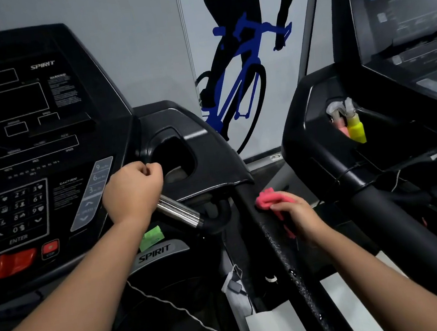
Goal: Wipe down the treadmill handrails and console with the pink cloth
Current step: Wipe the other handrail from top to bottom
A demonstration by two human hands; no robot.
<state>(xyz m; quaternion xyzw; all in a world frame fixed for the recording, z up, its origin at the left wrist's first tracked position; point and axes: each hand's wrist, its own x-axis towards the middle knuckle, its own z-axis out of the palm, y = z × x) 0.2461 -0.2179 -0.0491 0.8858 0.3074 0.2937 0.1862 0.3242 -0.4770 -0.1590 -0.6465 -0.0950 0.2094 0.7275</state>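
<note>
My right hand (298, 217) grips the crumpled pink cloth (268, 200) and holds it against the black right handrail (281, 251) of the treadmill, just below the console corner. Water droplets glisten on the rail below the cloth. My left hand (133, 190) is curled into a loose fist with nothing visible in it, hovering over the edge of the cup holder (174, 157), above the chrome pulse grip (180, 210). The black console (27, 135), with its keypad and red stop button, fills the left.
A second treadmill (373, 128) stands to the right; its cup holder holds a yellow spray bottle (355, 126) and a pink one (341, 125). A green packet (150, 238) lies below the console. A coiled safety cord (175, 307) hangs across the deck. A cyclist mural covers the wall.
</note>
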